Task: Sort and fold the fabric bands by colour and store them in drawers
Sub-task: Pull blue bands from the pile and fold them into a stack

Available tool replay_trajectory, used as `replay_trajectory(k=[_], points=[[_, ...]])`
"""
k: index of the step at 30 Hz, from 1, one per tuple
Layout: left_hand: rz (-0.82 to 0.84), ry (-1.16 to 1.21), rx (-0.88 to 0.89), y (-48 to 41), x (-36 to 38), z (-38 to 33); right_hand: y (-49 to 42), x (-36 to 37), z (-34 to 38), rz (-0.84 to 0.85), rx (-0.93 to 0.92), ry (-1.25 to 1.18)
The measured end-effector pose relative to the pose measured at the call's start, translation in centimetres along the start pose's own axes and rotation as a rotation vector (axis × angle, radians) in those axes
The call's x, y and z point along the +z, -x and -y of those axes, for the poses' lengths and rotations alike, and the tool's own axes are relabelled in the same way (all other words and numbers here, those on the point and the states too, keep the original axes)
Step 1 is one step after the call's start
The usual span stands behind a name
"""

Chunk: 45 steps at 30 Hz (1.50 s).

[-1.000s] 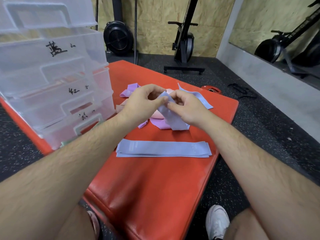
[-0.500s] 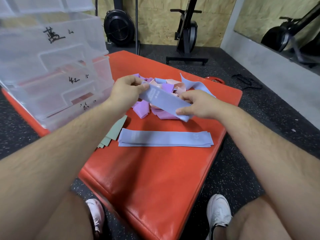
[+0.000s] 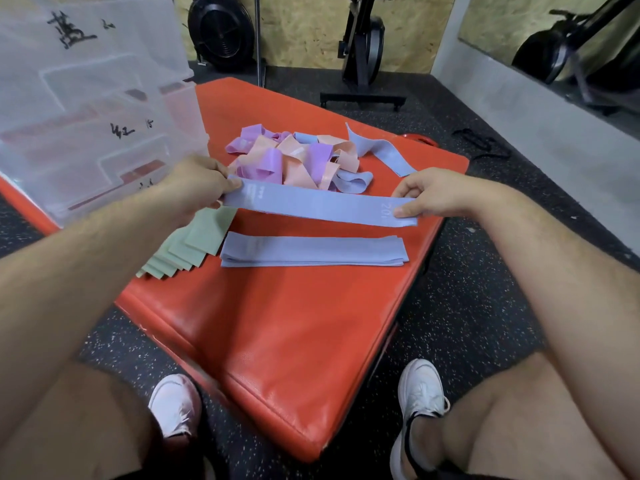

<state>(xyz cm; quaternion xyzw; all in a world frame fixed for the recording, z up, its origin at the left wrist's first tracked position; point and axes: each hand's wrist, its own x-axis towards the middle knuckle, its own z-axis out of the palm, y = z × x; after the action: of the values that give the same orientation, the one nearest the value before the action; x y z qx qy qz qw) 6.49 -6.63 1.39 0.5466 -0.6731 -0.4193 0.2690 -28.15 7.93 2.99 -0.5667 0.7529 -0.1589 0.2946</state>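
A blue fabric band [image 3: 318,204] is stretched flat between my hands above the red mat [image 3: 284,323]. My left hand [image 3: 197,185] pinches its left end and my right hand [image 3: 433,192] pinches its right end. Just below it a stack of flattened blue bands [image 3: 311,251] lies on the mat. Left of that stack is a fanned pile of green bands [image 3: 187,247]. Behind my hands sits a tangled heap of purple, pink and blue bands [image 3: 294,161], with one loose blue band [image 3: 381,150] trailing right. The clear plastic drawer unit [image 3: 86,98] with handwritten labels stands at the left.
The mat lies on a dark speckled floor [image 3: 467,306]. My white shoes [image 3: 419,393] rest near the mat's front corner. Exercise machines [image 3: 360,46] stand by the wooden wall behind, and a mirror [image 3: 571,46] lines the right wall.
My hands moved apart and pulled the blue band out straight and flat, and lowered it toward the blue stack. The camera tilted down, showing the green pile.
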Motion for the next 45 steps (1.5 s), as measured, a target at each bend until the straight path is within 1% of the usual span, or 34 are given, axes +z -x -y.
replay_trajectory(k=[3,6,9,12,15,18,23,25,28,30,32,34,37,39,42,45], points=[[0.039,-0.074,-0.034,0.4,-0.2,1.0,0.7,0.8,-1.1,0.042,0.054,-0.120],[0.044,-0.147,-0.015,1.3,0.3,2.0,1.2,1.6,-1.5,0.051,0.092,-0.112],[-0.003,-0.304,0.045,1.9,0.9,3.0,1.3,2.4,-1.9,0.019,0.106,-0.065],[-0.034,-0.503,0.141,2.9,1.3,3.7,1.7,3.5,-1.9,-0.014,0.086,0.036],[-0.054,-0.614,0.315,3.5,1.8,4.4,2.1,4.3,-1.5,-0.042,0.058,0.153],[-0.060,-0.750,0.474,3.3,2.0,5.4,2.4,4.9,-1.1,-0.049,0.068,0.141],[-0.061,-0.906,0.582,2.7,2.1,6.4,2.5,6.2,-0.7,-0.076,0.079,0.172],[-0.075,-0.891,0.606,3.0,2.4,6.8,2.5,6.5,-0.6,-0.081,0.085,0.178],[-0.063,-0.760,0.556,3.2,2.8,7.0,2.5,6.6,-0.7,-0.106,0.082,0.192],[-0.028,-0.781,0.537,3.0,3.0,6.8,2.5,6.4,-1.0,-0.127,0.072,0.207],[0.037,-0.790,0.471,2.7,3.0,6.7,2.6,6.3,-1.1,-0.122,0.073,0.219],[0.063,-0.788,0.428,2.6,2.9,6.7,2.7,6.2,-1.1,-0.111,0.070,0.237],[0.017,-0.850,0.462,3.0,2.9,5.8,2.5,5.9,-0.5,-0.102,0.043,0.313],[-0.042,-0.854,0.486,3.1,3.3,4.6,2.1,5.5,0.4,-0.149,-0.002,0.290],[-0.043,-0.764,0.514,2.6,4.9,2.7,1.2,5.0,1.8,-0.227,-0.053,0.234],[-0.006,-0.650,0.565,1.8,7.1,0.8,-0.4,4.9,2.5,-0.235,-0.074,0.260]])
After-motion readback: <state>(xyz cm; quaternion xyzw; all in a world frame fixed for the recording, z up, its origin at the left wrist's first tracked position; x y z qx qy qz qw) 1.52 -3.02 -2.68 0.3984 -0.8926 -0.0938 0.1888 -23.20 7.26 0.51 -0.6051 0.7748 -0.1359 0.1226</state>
